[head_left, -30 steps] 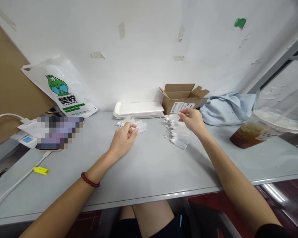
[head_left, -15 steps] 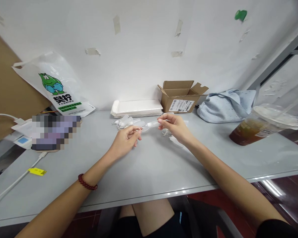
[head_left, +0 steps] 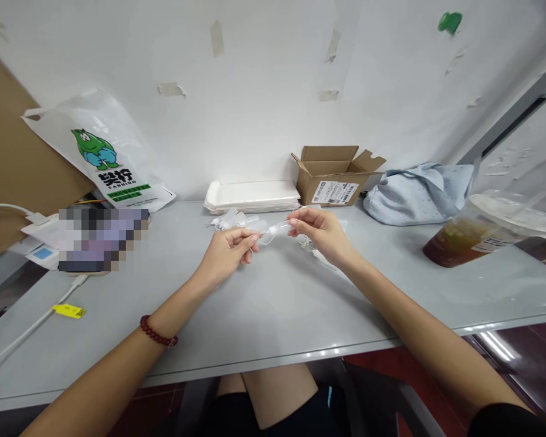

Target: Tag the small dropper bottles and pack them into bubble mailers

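A small translucent needle-tip bottle (head_left: 279, 228) is held level between my hands, a little above the table. My right hand (head_left: 322, 233) grips its body with thumb and fingers. At the tip end my left hand (head_left: 227, 254) is closed in a pinch; a thin white loop hangs there, and the exact part pinched is too small to make out. Several similar bottles (head_left: 237, 220) lie in a pile behind my left hand. More small white pieces (head_left: 307, 244) lie on the table below my right hand, partly hidden by it.
White trays or envelopes (head_left: 255, 194) are stacked by the wall, beside an open cardboard box (head_left: 332, 176). Right of it are a pale blue cloth bag (head_left: 409, 197) and a tilted-looking drink cup (head_left: 464, 240). A blurred-out device (head_left: 104, 243), cable (head_left: 22, 340) and plastic bag (head_left: 104, 158) occupy the left.
Both hands keep their hold on the bottle. My left fingers have closed slightly more at the tip end; the camera view has shifted a little.
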`<state>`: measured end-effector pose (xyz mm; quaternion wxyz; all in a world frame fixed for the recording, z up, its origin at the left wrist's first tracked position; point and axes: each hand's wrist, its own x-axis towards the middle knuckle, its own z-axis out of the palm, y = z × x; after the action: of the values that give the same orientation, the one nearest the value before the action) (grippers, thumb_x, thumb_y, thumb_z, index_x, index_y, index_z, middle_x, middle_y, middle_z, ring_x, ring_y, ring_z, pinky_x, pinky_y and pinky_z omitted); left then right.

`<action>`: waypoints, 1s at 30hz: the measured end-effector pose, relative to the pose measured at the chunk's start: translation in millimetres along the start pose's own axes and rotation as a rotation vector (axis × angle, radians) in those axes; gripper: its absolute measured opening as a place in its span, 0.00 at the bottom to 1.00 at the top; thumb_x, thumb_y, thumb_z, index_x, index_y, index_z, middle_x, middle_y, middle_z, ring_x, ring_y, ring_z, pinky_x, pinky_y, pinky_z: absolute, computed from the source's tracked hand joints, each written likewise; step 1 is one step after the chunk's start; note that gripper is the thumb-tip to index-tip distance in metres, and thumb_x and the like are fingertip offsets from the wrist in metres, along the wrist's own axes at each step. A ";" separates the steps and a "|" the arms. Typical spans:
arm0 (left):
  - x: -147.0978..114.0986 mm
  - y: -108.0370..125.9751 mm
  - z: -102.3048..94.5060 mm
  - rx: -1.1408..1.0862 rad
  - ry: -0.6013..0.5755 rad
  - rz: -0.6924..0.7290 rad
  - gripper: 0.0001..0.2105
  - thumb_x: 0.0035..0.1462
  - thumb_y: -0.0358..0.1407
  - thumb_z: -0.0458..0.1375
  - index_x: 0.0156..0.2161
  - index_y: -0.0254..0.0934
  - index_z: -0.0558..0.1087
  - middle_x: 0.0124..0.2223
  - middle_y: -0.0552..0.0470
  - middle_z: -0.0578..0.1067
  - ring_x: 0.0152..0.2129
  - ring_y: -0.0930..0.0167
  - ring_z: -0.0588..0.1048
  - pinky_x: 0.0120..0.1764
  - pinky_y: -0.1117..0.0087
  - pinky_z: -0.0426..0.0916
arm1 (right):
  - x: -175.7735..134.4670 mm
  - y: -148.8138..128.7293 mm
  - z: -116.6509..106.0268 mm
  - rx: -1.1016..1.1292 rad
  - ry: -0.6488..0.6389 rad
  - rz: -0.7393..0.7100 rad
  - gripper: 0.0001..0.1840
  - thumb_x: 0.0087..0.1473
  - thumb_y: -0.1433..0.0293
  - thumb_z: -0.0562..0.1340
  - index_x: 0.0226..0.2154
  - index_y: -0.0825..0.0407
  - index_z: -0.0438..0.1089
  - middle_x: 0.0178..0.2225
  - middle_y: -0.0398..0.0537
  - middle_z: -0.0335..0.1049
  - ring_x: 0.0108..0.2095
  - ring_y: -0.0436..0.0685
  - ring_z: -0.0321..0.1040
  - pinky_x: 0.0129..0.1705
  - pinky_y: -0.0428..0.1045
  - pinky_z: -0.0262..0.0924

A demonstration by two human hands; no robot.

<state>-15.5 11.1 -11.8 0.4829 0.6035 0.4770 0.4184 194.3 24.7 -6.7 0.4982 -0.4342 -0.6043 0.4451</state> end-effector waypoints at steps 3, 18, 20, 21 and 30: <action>-1.5 2.5 0.1 -0.028 -0.023 0.008 0.10 0.51 0.37 0.60 0.35 0.32 0.75 0.25 0.55 0.72 0.17 0.78 0.67 0.22 0.74 0.62 | -0.2 0.4 1.7 0.007 -0.001 -0.002 0.17 0.45 0.58 0.68 0.32 0.54 0.72 0.28 0.45 0.72 0.28 0.51 0.70 0.32 0.49 0.60; -2.6 4.2 0.0 -0.069 -0.046 0.001 0.09 0.51 0.38 0.60 0.34 0.33 0.75 0.25 0.55 0.73 0.17 0.77 0.67 0.23 0.73 0.63 | -1.0 0.5 -0.5 0.034 0.000 0.030 0.17 0.44 0.58 0.69 0.31 0.54 0.72 0.27 0.45 0.72 0.28 0.52 0.70 0.33 0.50 0.63; -2.7 4.2 0.0 -0.068 -0.054 0.006 0.09 0.51 0.38 0.60 0.34 0.33 0.75 0.25 0.55 0.73 0.17 0.78 0.67 0.23 0.73 0.63 | -1.4 0.5 -0.3 0.043 0.001 0.033 0.16 0.44 0.59 0.69 0.31 0.54 0.72 0.27 0.45 0.72 0.27 0.52 0.70 0.34 0.50 0.63; -2.9 4.2 0.0 -0.067 -0.058 0.009 0.09 0.51 0.38 0.60 0.34 0.33 0.75 0.25 0.55 0.73 0.17 0.78 0.67 0.23 0.73 0.63 | -1.6 0.5 -0.1 0.047 0.000 0.034 0.16 0.44 0.59 0.69 0.31 0.54 0.72 0.27 0.45 0.72 0.27 0.52 0.70 0.34 0.50 0.63; -4.1 4.0 0.4 -0.066 -0.060 0.023 0.10 0.52 0.40 0.60 0.32 0.33 0.75 0.25 0.54 0.73 0.18 0.77 0.67 0.24 0.73 0.63 | -1.4 -1.1 0.0 0.069 0.015 0.034 0.16 0.43 0.59 0.69 0.31 0.54 0.72 0.27 0.45 0.73 0.27 0.51 0.70 0.34 0.50 0.63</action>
<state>-15.2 6.7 -8.2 0.5119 0.6048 0.4414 0.4211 194.3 23.2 -6.0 0.5096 -0.4303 -0.5773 0.4710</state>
